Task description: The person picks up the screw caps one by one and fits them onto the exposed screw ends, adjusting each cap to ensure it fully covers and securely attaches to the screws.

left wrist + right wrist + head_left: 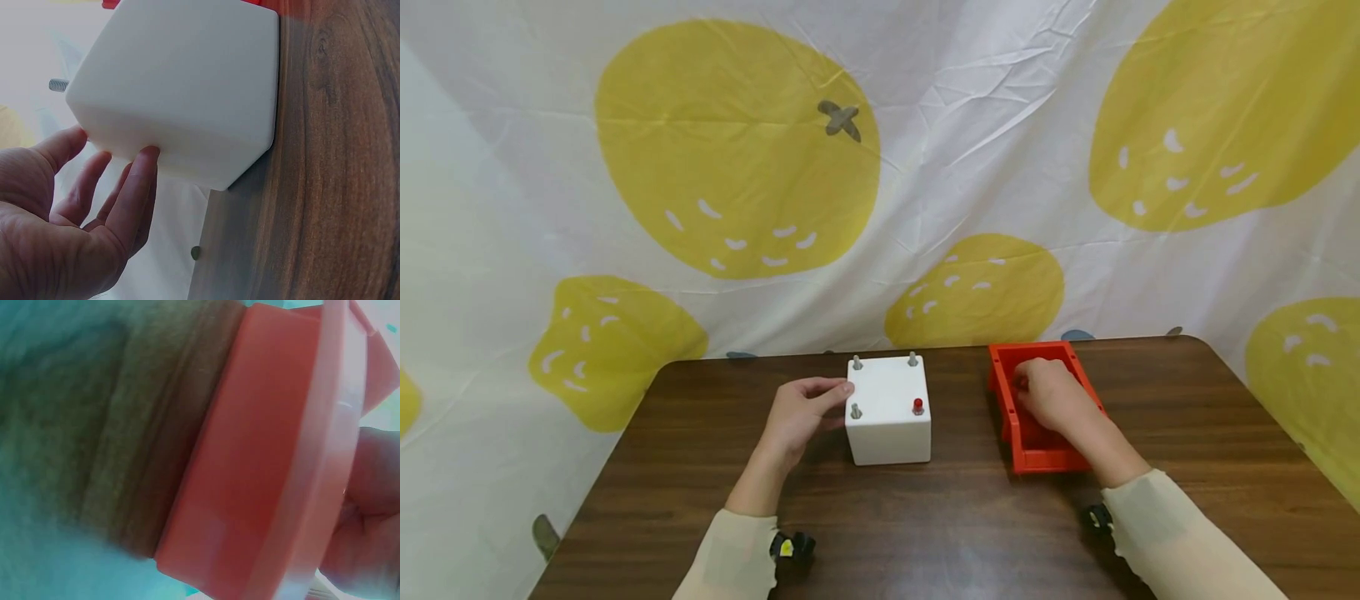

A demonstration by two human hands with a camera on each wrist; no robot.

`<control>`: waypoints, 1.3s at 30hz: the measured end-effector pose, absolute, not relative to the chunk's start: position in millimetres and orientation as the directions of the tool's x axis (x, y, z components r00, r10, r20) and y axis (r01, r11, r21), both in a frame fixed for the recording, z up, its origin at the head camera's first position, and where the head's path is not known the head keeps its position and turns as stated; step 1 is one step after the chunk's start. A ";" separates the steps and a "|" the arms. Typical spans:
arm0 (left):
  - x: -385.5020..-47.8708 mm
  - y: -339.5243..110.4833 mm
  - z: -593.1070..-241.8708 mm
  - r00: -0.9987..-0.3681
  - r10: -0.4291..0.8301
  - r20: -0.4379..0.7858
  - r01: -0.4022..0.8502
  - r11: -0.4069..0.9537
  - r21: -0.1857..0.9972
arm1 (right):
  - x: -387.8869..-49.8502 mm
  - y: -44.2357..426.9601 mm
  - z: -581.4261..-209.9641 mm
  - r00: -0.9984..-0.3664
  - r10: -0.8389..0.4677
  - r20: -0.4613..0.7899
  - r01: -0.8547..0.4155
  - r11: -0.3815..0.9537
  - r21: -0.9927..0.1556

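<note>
A white box (889, 400) stands on the table with a metal threaded stud (856, 411) at each top corner. A small red cap (917, 405) sits on the near right stud. My left hand (801, 417) is at the box's left side; in the left wrist view its extended fingertips (149, 153) touch the side wall, with the thumb near the top edge. My right hand (1052, 396) reaches down into a red open bin (1051, 461). Its fingers are bent and their tips are hidden, so whether they hold anything does not show. In the right wrist view the bin's wall (244, 456) covers much of that hand.
The dark wood table (955, 533) ends at a back edge against a hanging white cloth (970, 125) printed with yellow fruit. The bin stands to the right of the box with a gap of bare wood between them. Each wrist wears a small black device (793, 547).
</note>
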State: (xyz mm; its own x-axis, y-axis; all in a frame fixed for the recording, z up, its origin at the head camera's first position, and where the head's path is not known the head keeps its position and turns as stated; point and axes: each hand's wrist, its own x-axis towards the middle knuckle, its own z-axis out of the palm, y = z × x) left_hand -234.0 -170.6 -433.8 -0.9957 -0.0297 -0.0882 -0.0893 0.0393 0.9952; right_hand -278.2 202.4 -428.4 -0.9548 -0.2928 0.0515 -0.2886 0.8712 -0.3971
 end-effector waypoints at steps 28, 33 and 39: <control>-233.2 -171.0 -433.2 -0.996 -0.029 -0.079 -0.080 0.042 0.996 | -258.1 209.1 -403.3 -0.947 -0.193 0.258 -0.312 0.748 -0.586; -233.3 -171.2 -433.4 -0.996 -0.028 -0.083 -0.084 0.041 0.996 | -254.7 207.8 -400.2 -0.947 -0.187 0.262 -0.313 0.733 -0.604; -233.7 -171.3 -433.2 -0.996 -0.024 -0.088 -0.088 0.031 0.996 | -252.0 205.4 -395.5 -0.935 -0.195 0.295 -0.341 0.717 -0.608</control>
State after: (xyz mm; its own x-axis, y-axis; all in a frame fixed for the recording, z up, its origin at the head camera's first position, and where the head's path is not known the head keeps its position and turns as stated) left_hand -233.7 -171.3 -433.2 -0.9958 -0.0243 -0.0877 -0.0885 0.0310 0.9956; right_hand -252.0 205.4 -395.5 -0.9353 -0.1952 0.2951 -0.3414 0.7171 -0.6076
